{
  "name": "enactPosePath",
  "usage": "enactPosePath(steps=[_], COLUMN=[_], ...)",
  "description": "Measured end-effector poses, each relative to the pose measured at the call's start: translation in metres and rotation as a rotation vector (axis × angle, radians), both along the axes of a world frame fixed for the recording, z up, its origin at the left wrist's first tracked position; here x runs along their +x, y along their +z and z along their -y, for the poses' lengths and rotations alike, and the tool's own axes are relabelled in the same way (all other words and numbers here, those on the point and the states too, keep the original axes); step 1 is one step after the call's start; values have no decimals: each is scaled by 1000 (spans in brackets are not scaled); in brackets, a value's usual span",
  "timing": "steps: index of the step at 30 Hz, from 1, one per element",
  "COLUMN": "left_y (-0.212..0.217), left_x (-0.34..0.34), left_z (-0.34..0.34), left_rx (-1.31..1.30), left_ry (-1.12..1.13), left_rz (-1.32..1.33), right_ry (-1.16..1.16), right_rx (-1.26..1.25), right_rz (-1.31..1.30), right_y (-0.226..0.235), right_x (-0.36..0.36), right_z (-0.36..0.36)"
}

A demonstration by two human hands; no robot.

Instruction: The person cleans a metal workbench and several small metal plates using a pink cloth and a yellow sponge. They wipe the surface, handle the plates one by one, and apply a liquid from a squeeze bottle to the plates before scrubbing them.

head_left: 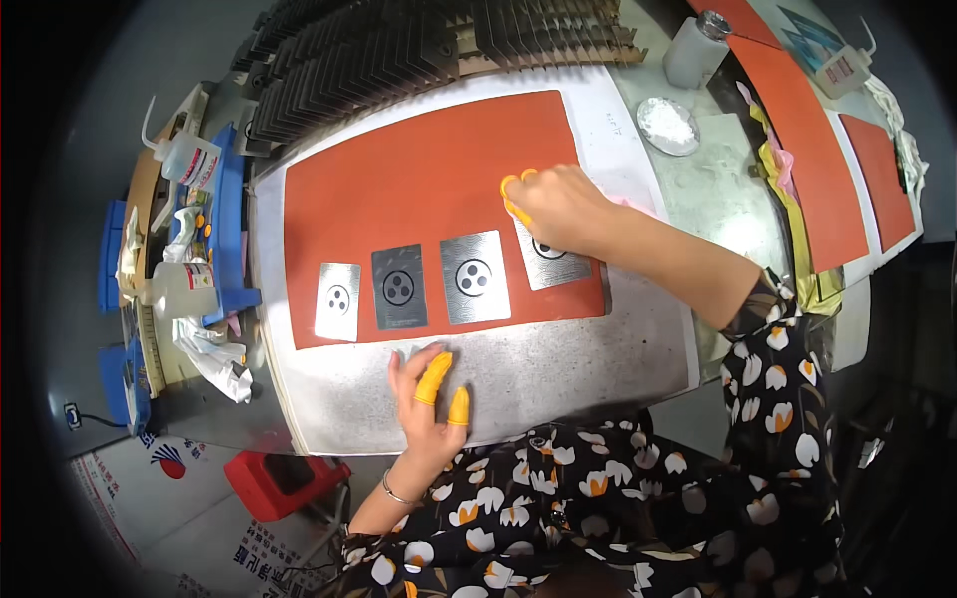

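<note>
Four thin rectangular metal plates, each with a dark circle around three dots, lie in a row on an orange mat [419,179]: a pale plate [338,302], a darker plate [399,287], a silver plate [475,278] and a rightmost plate [559,271]. My right hand [560,207], yellow cots on its fingertips, is closed over the upper part of the rightmost plate and hides it. What those fingers hold, if anything, I cannot make out. Below the mat's front edge, my left hand [429,404] rests with fingers apart, also in yellow finger cots, holding nothing.
Racks of dark upright plates [359,70] line the back. A metal bottle [697,50] and a dish of white material [668,127] stand at back right. Plastic squeeze bottles [189,159] and a blue tray [231,234] are at left. A red stool [284,483] stands below.
</note>
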State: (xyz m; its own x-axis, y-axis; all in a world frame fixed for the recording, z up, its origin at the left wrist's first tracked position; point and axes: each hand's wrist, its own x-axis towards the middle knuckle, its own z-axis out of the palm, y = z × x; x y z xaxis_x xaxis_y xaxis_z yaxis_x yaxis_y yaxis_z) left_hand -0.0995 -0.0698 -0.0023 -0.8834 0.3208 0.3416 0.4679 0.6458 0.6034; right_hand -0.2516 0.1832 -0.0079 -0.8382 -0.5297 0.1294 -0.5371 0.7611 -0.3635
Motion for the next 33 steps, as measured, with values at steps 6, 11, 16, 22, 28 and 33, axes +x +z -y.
enactPosePath(steps=[6, 11, 16, 22, 28, 33], left_y=[-5, -2, -3, 4, 38, 31], left_x=[1, 5, 0, -15, -97, -125], left_z=[1, 3, -5, 6, -61, -99], left_rx=[15, -13, -12, -106, -301, -369], left_ry=[29, -6, -25, -27, -243, -382], left_rz=[-11, 3, -32, -5, 55, 116], right_ry=[114, 79, 101, 474, -230, -216], right_rx=[103, 12, 140, 58, -146, -340], right_rz=[71, -49, 142, 90, 218, 133], right_y=[-4, -7, 23, 21, 20, 5], right_x=[41, 18, 13, 128, 121, 117], right_z=[3, 2, 6, -32, -57, -58])
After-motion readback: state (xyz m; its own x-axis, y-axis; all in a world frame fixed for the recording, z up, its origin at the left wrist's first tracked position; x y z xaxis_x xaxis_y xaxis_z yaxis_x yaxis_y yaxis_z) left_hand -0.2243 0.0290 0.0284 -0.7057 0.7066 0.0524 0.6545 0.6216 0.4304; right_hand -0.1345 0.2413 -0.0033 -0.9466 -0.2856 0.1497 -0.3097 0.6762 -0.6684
